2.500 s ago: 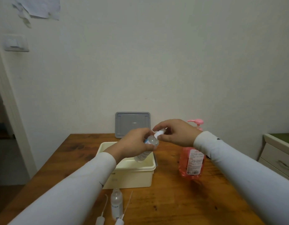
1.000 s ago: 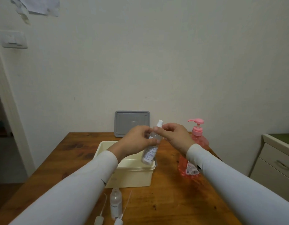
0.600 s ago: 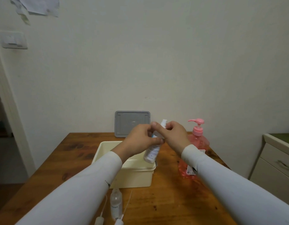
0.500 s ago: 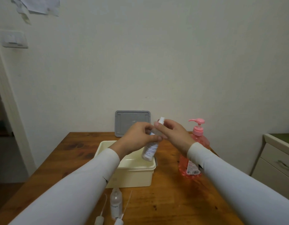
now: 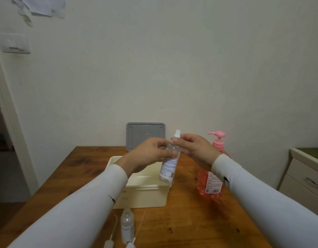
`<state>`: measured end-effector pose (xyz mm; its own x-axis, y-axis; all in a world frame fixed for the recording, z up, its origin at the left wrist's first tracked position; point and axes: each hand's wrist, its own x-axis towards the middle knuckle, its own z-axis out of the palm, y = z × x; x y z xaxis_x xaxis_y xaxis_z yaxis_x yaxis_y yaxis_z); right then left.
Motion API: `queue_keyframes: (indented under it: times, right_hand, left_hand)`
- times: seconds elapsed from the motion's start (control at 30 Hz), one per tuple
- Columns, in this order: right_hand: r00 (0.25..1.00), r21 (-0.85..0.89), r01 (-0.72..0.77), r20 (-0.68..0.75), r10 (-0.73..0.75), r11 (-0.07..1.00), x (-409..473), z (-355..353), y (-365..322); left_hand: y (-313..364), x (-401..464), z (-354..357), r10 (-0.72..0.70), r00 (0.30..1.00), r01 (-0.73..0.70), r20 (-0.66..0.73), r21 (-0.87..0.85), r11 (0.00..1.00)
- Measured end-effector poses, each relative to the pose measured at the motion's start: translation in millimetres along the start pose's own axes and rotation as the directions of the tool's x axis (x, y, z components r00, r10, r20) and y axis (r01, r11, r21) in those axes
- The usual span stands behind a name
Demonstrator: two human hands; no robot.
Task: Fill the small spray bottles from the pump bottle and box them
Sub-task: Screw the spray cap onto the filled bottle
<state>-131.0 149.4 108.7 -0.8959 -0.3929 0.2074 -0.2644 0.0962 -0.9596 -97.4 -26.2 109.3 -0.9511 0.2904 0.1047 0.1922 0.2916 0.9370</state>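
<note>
A small clear spray bottle (image 5: 168, 167) with a white label hangs nearly upright above the right end of the cream box (image 5: 147, 192). My left hand (image 5: 149, 154) grips its shoulder from the left. My right hand (image 5: 194, 149) pinches its white spray head (image 5: 177, 133) at the neck. The pink pump bottle (image 5: 212, 185) stands on the table behind my right wrist. Another small clear bottle (image 5: 127, 225) without a cap stands near the front edge, with two white spray heads (image 5: 131, 243) and their dip tubes lying beside it.
The box's grey lid (image 5: 145, 136) leans against the wall behind the box. The wooden table (image 5: 186, 221) ends at the wall. A white drawer cabinet (image 5: 306, 178) stands to the right. A doorway opens at the far left.
The held bottle went from tilted sideways to nearly upright. My right hand has kept working at its spray head and shifted its fingers around the neck. The hands stayed above the box.
</note>
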Motion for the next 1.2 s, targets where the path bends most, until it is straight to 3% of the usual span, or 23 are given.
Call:
queue_keyframes:
  times: [0.17, 0.3, 0.47, 0.7, 0.77, 0.87, 0.93, 1.2]
  right_hand:
    - [0.979, 0.196, -0.072, 0.200, 0.032, 0.978, 0.3, -6.1, -5.1]
    - [0.965, 0.192, -0.099, 0.257, 0.048, 0.976, 0.9, -5.1, -4.1]
    - [0.995, 0.113, -0.053, 0.087, 0.044, 0.992, 2.4, 0.0, -6.2]
    - [0.998, -0.105, 0.000, -0.056, -0.005, 0.994, 4.6, 4.5, -3.1]
    - [1.000, -0.086, 0.003, -0.012, -0.004, 0.996, 3.6, 3.9, -4.8]
    - [0.990, 0.125, -0.080, 0.123, 0.065, 0.989, 0.2, 0.0, -7.1]
    - [0.987, 0.160, -0.096, 0.140, 0.074, 0.982, 0.2, -1.3, -5.3]
    - [0.996, -0.175, 0.018, -0.085, -0.033, 0.984, 7.8, 9.1, 6.6]
  left_hand:
    - [1.4, -2.0, -1.0, 0.048, 0.964, 0.045, 0.260, -0.341, 0.939]
    - [-1.3, -2.5, -1.6, 0.074, 0.942, 0.069, 0.326, -0.408, 0.910]
    - [-4.6, 1.6, -1.7, -0.004, 0.984, 0.062, 0.178, -0.323, 0.944]
    - [-3.6, 3.8, 9.1, 0.009, 1.000, -0.010, -0.005, -0.128, 0.992]
    - [-2.9, 3.2, 5.7, -0.009, 1.000, 0.012, 0.020, -0.170, 0.985]
    - [0.1, 0.8, -1.9, -0.033, 0.992, 0.060, 0.119, -0.229, 0.972]
    - [0.4, 0.1, -2.3, -0.035, 0.986, 0.073, 0.161, -0.235, 0.969]
    - [-8.2, 2.5, 10.8, -0.025, 0.999, 0.021, -0.038, -0.089, 0.996]
